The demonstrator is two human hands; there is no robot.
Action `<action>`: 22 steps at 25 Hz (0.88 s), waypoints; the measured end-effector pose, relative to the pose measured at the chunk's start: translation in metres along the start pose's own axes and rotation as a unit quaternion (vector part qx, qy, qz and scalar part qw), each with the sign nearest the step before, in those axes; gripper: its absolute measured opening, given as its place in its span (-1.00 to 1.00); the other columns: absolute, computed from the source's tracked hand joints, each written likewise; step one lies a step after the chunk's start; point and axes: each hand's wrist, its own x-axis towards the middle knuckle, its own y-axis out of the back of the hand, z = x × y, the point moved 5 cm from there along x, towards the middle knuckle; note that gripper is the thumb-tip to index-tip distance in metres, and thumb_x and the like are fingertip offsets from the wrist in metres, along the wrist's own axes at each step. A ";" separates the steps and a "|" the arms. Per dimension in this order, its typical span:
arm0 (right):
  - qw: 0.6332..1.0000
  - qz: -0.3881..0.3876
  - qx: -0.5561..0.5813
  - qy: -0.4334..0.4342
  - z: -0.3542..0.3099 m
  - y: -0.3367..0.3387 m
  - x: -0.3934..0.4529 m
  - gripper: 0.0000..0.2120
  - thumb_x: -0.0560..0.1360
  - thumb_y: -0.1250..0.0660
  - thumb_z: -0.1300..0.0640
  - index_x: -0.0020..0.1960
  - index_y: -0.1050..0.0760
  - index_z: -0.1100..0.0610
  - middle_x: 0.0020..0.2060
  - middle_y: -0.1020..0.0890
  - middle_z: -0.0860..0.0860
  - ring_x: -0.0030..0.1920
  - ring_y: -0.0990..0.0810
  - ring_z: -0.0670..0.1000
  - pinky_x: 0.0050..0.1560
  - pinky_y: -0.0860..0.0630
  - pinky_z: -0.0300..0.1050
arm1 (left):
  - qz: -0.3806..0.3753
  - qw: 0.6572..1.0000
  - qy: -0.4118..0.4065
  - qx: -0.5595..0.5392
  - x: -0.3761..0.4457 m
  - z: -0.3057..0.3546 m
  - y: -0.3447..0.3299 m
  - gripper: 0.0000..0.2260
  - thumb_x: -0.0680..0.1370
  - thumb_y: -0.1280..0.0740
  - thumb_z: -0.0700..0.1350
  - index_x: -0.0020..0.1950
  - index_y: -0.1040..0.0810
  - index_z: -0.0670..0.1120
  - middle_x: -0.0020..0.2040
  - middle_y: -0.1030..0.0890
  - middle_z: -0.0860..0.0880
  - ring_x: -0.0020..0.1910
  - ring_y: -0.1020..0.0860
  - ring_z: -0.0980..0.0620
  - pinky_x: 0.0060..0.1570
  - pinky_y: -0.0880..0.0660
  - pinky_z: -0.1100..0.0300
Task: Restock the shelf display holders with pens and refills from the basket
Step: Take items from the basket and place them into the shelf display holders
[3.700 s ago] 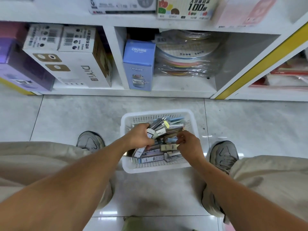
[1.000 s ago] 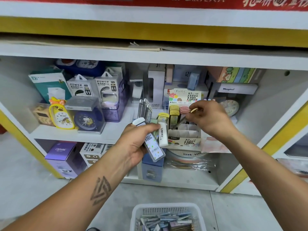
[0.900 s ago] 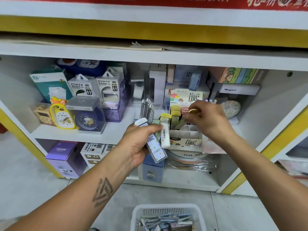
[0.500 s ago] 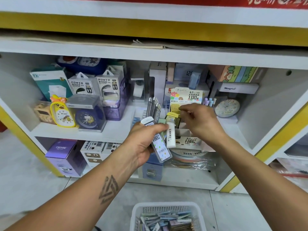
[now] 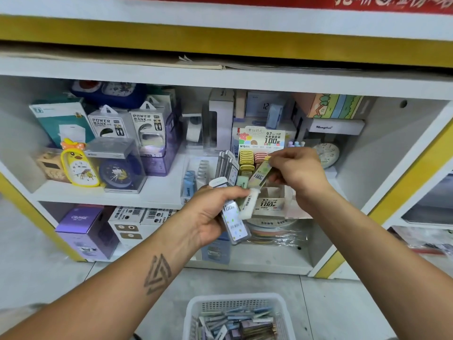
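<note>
— What's around the display holder (image 5: pixel 268 203)?
— It stands on a white shelf (image 5: pixel 157 190); clocks and power-bank boxes sit left of it, grey floor tiles below.
— The hands?
— Right hand (image 5: pixel 297 171) pinches a yellow-capped refill case (image 5: pixel 260 174) tilted above the holder. Left hand (image 5: pixel 210 214) grips several refill cases (image 5: pixel 232 218) just before it. The basket (image 5: pixel 239 317) lies on the floor beneath.

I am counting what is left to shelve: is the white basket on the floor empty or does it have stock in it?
Not empty. The basket holds a loose pile of packs across its bottom.
</note>
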 end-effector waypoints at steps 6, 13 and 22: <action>0.985 0.028 -0.008 0.169 -0.025 0.002 -0.006 -0.91 0.54 -0.38 0.28 0.02 -0.60 0.16 -0.33 -0.66 0.07 -0.37 -0.62 0.02 -0.30 -0.61 -0.10 | 0.015 0.999 -0.037 -0.009 -0.001 0.015 0.015 -0.73 0.32 -0.46 -0.40 0.00 -0.63 -0.39 -0.17 -0.66 -0.30 -0.43 -0.61 -0.05 -0.45 -0.54 0.20; 0.935 0.013 -0.178 0.307 -0.025 -0.009 -0.007 -0.85 0.54 -0.39 0.25 0.09 -0.62 0.10 -0.21 -0.66 -0.01 -0.19 -0.62 0.01 -0.06 -0.61 0.09 | 0.015 0.998 -0.052 -0.028 -0.001 0.027 0.031 -0.64 0.44 -0.35 -0.44 0.22 -0.46 -0.50 -0.02 -0.69 -0.28 -0.45 -0.58 -0.01 -0.46 -0.51 0.28; 0.845 -0.059 -0.371 0.380 0.003 -0.036 -0.009 -0.81 0.57 -0.31 0.31 0.14 -0.62 0.23 -0.05 -0.67 0.12 -0.03 -0.64 0.15 -0.02 -0.55 0.00 | 0.009 0.997 -0.082 -0.005 -0.004 0.031 0.029 -0.78 0.44 -0.38 -0.44 0.07 -0.57 -0.35 -0.02 -0.70 -0.25 -0.41 -0.61 -0.08 -0.45 -0.51 0.22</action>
